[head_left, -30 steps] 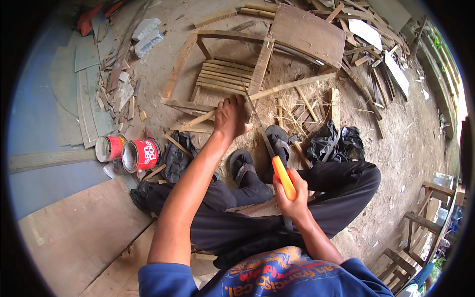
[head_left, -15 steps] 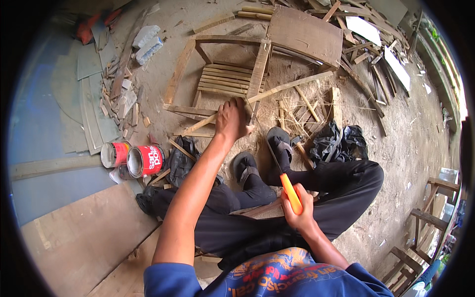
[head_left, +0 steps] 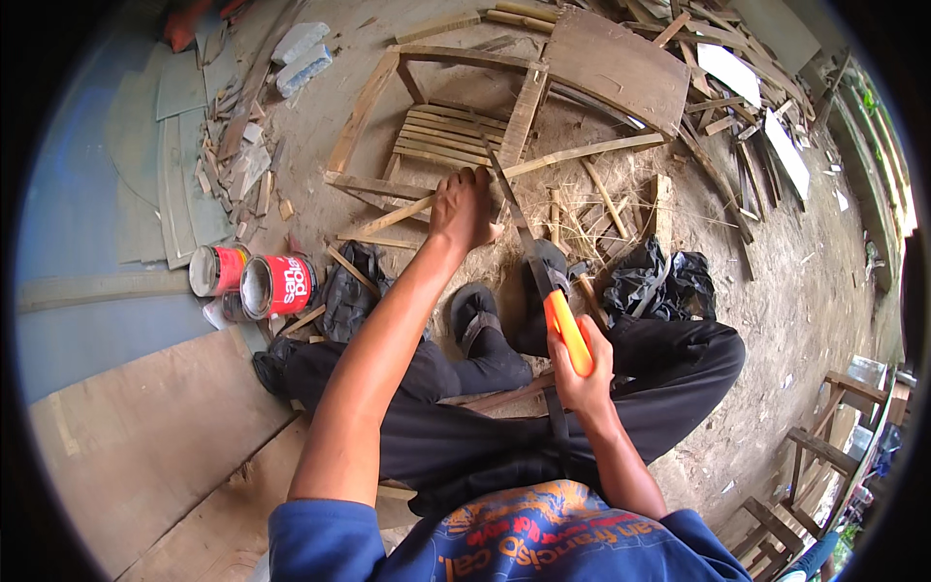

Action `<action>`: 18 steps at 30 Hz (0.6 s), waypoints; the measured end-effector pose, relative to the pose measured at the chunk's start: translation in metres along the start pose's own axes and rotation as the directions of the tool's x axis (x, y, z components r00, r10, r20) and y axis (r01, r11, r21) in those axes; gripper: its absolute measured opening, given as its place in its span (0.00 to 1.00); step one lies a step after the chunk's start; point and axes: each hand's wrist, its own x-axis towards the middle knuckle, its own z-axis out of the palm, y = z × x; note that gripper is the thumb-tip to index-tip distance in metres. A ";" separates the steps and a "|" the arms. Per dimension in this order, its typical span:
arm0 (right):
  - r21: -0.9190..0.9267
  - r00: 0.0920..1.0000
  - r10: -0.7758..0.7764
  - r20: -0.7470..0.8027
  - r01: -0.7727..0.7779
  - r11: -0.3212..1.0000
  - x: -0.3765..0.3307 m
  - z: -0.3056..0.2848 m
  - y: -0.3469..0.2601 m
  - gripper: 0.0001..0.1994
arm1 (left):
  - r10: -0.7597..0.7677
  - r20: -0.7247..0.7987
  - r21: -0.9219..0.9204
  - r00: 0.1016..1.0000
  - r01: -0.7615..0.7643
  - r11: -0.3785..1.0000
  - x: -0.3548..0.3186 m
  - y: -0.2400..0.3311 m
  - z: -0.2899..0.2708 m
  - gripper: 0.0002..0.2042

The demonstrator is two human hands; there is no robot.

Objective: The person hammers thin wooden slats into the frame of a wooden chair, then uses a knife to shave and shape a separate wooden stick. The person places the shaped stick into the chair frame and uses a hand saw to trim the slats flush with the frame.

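My right hand [head_left: 585,369] is closed round the orange-yellow handle of a handsaw [head_left: 525,238]. Its blade points away from me and crosses a long thin wooden strip [head_left: 593,152] just right of my left hand [head_left: 462,209]. The fingers of that left hand are wrapped over the strip and press it against a wooden frame [head_left: 361,116]; the exact contact is hidden under the palm. The strip lies slantwise across the frame's near side. Within the frame is a slatted wooden panel [head_left: 451,134]. A flat brown board [head_left: 621,73] adjoins it on the right.
Two red cans [head_left: 281,285] stand at the left. Black plastic bags [head_left: 669,286] lie near my feet, with wood offcuts [head_left: 606,209] beyond. A scrap-wood pile [head_left: 742,145] fills the far right. Broken pale blocks [head_left: 303,63] sit far left, and wooden stools [head_left: 824,446] at the right edge.
The saw has swung up and left from beside my foot, so its blade now reaches across the strip. My left hand keeps its hold. The whole view has shifted slightly.
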 end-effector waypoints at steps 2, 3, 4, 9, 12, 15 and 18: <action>-0.007 1.000 0.011 0.021 -0.011 1.000 -0.012 0.000 0.009 0.05 | 0.049 -0.071 0.108 0.996 -0.041 0.993 -0.002 -0.014 0.017 0.36; -0.013 1.000 0.010 0.024 -0.010 1.000 -0.018 -0.004 0.014 0.05 | 0.028 -0.055 0.126 0.998 -0.021 0.992 0.000 -0.013 0.014 0.35; -0.063 0.999 -0.028 0.038 0.030 0.998 -0.029 -0.010 0.018 0.05 | 0.007 -0.038 0.144 0.999 -0.002 0.990 -0.001 -0.010 0.013 0.35; -0.098 0.992 -0.102 0.069 0.108 0.989 -0.041 0.000 0.014 0.05 | -0.049 0.154 0.114 0.987 0.032 0.993 0.007 -0.003 0.006 0.34; -0.124 0.996 -0.074 0.046 0.080 0.989 -0.042 -0.006 0.015 0.04 | -0.009 0.195 0.139 0.981 -0.018 0.990 0.007 -0.006 -0.003 0.35; 0.007 0.995 0.090 0.046 -0.090 0.996 -0.044 -0.016 0.011 0.05 | -0.010 0.150 0.187 0.989 -0.019 0.982 0.002 -0.009 0.002 0.39; -0.018 0.999 -0.033 0.009 0.033 0.999 -0.015 -0.001 0.000 0.05 | -0.005 0.188 0.114 0.982 -0.017 0.993 0.003 0.006 -0.021 0.40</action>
